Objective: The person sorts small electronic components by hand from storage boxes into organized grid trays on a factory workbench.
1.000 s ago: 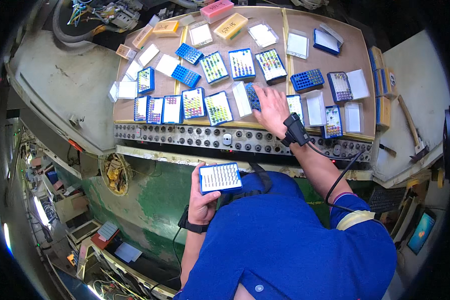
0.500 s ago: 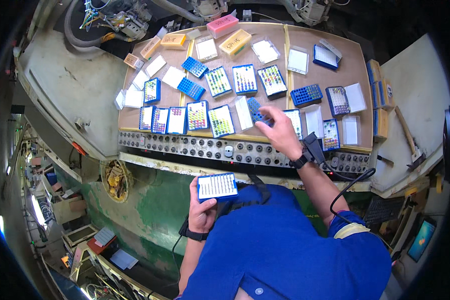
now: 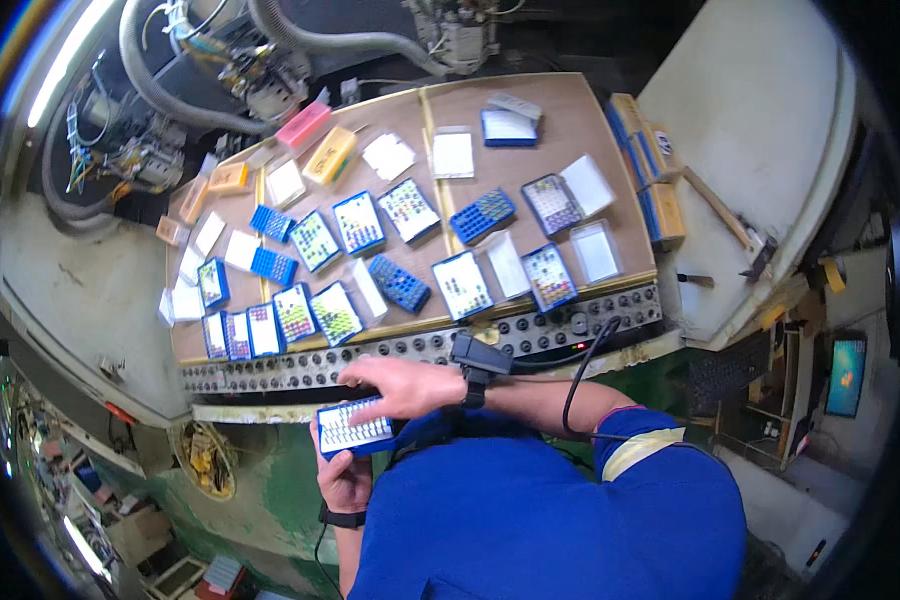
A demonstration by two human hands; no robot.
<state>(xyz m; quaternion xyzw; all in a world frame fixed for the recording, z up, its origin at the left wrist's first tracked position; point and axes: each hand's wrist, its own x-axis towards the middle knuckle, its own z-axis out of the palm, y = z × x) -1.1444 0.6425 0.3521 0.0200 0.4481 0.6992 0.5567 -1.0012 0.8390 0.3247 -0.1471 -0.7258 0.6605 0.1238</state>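
Note:
My left hand (image 3: 344, 484) is closed round a small blue tray (image 3: 382, 446) with a white top, which holds rows of small pale pieces. It stays level in front of my body, short of the table's front edge. Just above the tray's far right part is my right hand (image 3: 407, 388), fingers stretched to the left and apart. One fingertip reaches over the rows; whether it touches a piece, I cannot tell. No object shows in the right hand. The head view is slightly blurred.
On the brown table (image 3: 560, 110) stand several blue trays of small coloured pieces, including a speckled blue tray (image 3: 399, 284), with clear lids among them. A yellow box (image 3: 331, 155) and a pink box (image 3: 303, 126) lie behind. At right, a hammer (image 3: 722, 212) rests on a pale ledge.
My right hand has left the blue tray on the table and come back over the tray in my left hand. The view has swung, shifting the table within the picture.

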